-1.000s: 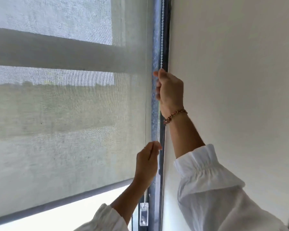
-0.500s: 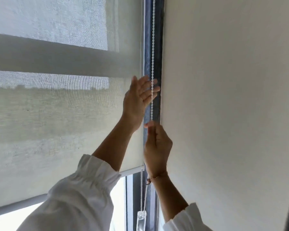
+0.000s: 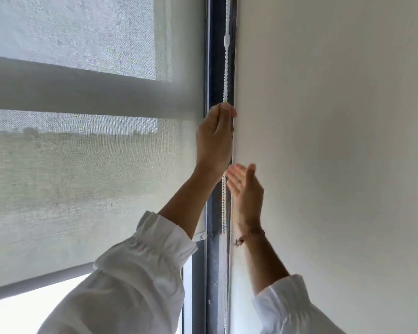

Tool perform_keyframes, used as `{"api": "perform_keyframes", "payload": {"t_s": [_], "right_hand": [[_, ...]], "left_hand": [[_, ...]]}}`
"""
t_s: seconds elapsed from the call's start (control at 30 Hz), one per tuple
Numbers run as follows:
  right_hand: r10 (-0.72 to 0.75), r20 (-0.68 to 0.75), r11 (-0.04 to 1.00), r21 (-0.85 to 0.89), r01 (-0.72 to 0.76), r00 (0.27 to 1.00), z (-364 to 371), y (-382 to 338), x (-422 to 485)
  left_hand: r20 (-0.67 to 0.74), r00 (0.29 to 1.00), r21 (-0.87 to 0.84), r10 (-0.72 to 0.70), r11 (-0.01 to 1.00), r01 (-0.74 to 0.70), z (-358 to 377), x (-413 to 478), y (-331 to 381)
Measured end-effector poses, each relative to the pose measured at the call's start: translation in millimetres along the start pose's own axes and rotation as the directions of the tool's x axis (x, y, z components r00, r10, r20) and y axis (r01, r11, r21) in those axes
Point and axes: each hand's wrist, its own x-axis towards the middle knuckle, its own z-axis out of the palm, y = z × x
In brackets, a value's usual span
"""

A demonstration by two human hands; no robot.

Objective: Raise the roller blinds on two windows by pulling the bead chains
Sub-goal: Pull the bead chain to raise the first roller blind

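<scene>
A grey mesh roller blind point(image 3: 82, 177) covers most of the window, its bottom bar point(image 3: 34, 283) low at the left with bright glass below it. The white bead chain point(image 3: 226, 75) hangs along the dark window frame point(image 3: 214, 68), with a white connector on it higher up. My left hand point(image 3: 215, 141) is raised and closed on the chain, fingertips pinching it at the top. My right hand point(image 3: 245, 191) sits just below and to the right, fingers spread, palm toward the chain and not gripping it. More chain shows between the two wrists.
A plain white wall point(image 3: 336, 153) fills the right half, right up against the frame and chain. Loose white sleeves cover both forearms; a beaded bracelet point(image 3: 249, 237) is on the right wrist.
My left hand has closed on the chain where it was open half a second ago. My right hand has let go and opened. The blind's bottom bar has risen since a second ago.
</scene>
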Motion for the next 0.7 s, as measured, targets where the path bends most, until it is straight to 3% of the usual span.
{"api": "perform_keyframes", "payload": {"t_s": [0.1,0.23,0.33,0.47,0.6,0.7], "right_hand": [[-0.031,0.006,0.993,0.116,0.030,1.000,11,-45,28],[-0.069,0.151,0.987,0.154,0.045,0.986,27,-93,47],[-0.088,0.204,0.996,-0.005,0.090,0.975,37,-108,55],[-0.229,0.070,0.950,-0.201,0.239,0.971,32,-78,56],[-0.393,0.062,0.885,-0.246,0.396,0.917,27,-58,47],[-0.433,0.031,0.877,-0.218,0.429,0.901,22,-47,38]], "left_hand": [[0.035,0.998,0.118,0.051,0.992,-0.055,-1,-24,-14],[0.105,0.994,0.206,-0.018,0.978,-0.004,-3,-76,-54],[0.135,0.984,0.255,-0.119,0.964,0.081,-14,-113,-86],[0.194,0.948,0.320,-0.253,0.930,0.183,-29,-135,-105],[0.273,0.843,0.218,-0.463,0.883,0.415,-46,-114,-103],[0.198,0.869,0.108,-0.452,0.892,0.439,-54,-75,-84]]}}
